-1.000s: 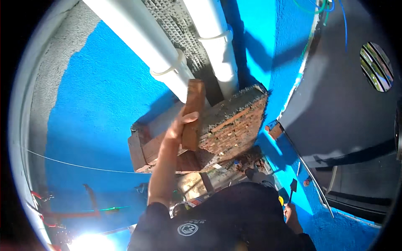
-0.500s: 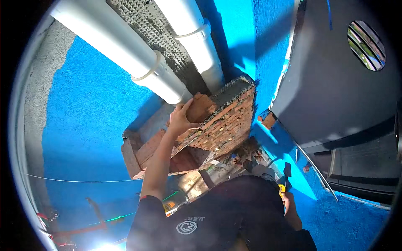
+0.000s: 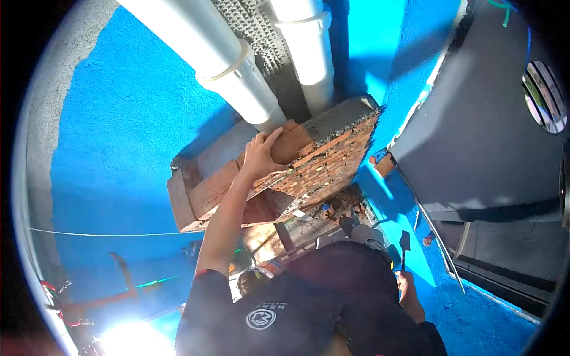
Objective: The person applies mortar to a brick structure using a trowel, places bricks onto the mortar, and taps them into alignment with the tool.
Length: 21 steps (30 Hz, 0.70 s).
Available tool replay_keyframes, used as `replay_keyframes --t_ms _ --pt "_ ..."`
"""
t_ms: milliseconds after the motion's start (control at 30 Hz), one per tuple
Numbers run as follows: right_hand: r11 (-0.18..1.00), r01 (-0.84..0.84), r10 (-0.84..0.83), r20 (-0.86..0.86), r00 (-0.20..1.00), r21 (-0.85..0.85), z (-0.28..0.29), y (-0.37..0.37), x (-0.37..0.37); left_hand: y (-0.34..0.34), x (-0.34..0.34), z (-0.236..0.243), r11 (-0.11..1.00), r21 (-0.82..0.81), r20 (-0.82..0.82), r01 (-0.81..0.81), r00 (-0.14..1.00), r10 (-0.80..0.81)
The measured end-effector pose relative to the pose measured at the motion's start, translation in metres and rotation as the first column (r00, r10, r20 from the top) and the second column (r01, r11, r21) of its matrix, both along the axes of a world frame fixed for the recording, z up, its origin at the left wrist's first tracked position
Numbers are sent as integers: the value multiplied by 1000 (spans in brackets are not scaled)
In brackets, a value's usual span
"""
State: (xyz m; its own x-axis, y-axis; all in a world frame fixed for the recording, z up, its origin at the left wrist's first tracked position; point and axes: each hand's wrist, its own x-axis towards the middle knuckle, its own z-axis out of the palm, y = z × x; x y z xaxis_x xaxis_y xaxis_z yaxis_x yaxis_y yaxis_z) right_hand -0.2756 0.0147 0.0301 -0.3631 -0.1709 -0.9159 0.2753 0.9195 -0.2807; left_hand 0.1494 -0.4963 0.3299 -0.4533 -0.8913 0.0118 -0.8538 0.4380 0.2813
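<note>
at left, laid bricks point(image 3: 217, 188) already line the top of the brick wall point(image 3: 335, 166); next, the left hand point(image 3: 261, 159) spreads against another brick point(image 3: 295, 142) there, its grip unclear. rightward, bare mortar point(image 3: 344, 121) seems unfinished; the right hand point(image 3: 407, 286) grips a trowel point(image 3: 405, 241).

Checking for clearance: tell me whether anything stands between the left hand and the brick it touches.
Nothing visible does: the left hand is directly on the brick, atop the brick wall. The left white pipe comes down just beyond the hand, not between it and the brick.
</note>
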Motion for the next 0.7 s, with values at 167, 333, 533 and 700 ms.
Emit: replay_keyframes --t_ms 167,333,533,700 --pt "993 89 -90 8 996 84 -23 -29 -14 -5 0 -1 999 -36 7 23 1000 -22" --pt "750 -634 554 -346 757 -186 -14 -56 -15 -15 23 3 992 106 -70 68 996 -61" --pt "754 -548 378 -443 813 -363 126 -156 25 -6 57 17 985 167 24 42 999 -46" --pt "561 -670 388 -561 731 -486 230 -239 56 7 71 14 988 141 -59 57 997 -49"
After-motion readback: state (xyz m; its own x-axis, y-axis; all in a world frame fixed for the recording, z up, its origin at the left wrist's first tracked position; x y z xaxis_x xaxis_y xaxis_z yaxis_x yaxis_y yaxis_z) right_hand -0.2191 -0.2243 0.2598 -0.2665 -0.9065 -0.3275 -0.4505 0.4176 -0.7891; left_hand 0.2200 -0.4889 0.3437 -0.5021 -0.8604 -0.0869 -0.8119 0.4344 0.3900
